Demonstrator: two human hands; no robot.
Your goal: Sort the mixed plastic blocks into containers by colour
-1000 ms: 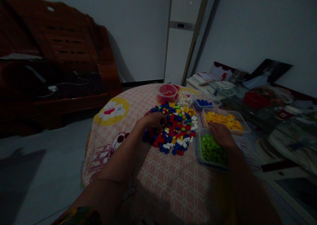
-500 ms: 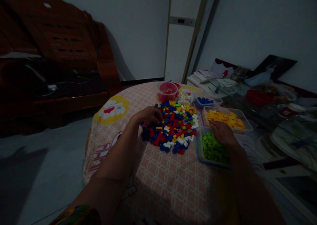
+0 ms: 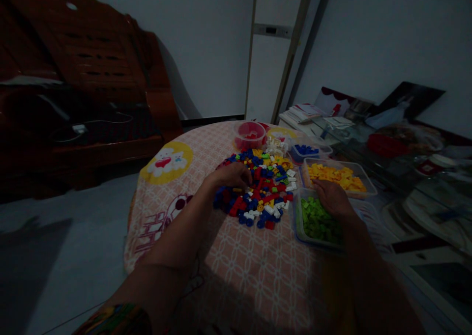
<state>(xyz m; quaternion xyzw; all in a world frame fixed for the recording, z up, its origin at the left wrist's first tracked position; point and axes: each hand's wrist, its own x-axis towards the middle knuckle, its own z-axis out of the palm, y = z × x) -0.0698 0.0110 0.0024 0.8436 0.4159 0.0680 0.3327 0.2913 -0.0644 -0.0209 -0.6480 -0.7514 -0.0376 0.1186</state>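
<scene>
My left hand (image 3: 236, 175) is over the left part of a pile of mixed toy building bricks (image 3: 263, 185), its fingers curled down and drawn together. Whatever is between those fingertips is too dark and small to make out. My right hand (image 3: 334, 197) rests at the rims between a clear box of green bricks (image 3: 300, 227) and a clear box of yellow bricks (image 3: 368, 193). Its fingers are stretched out to the left, and I see nothing held in them. The pile has red, blue, white, yellow and green pieces.
Behind the pile stand a pink round tub (image 3: 239, 138) with red pieces, a heap of white bricks (image 3: 276, 145) and a box of blue bricks (image 3: 322, 153). A patterned cloth (image 3: 254, 271) covers the round table. A cluttered glass-topped cabinet (image 3: 354, 141) adjoins on the right.
My left hand has shifted right over the pile, toward its middle. My right hand stays in the same place between the green and yellow boxes.
</scene>
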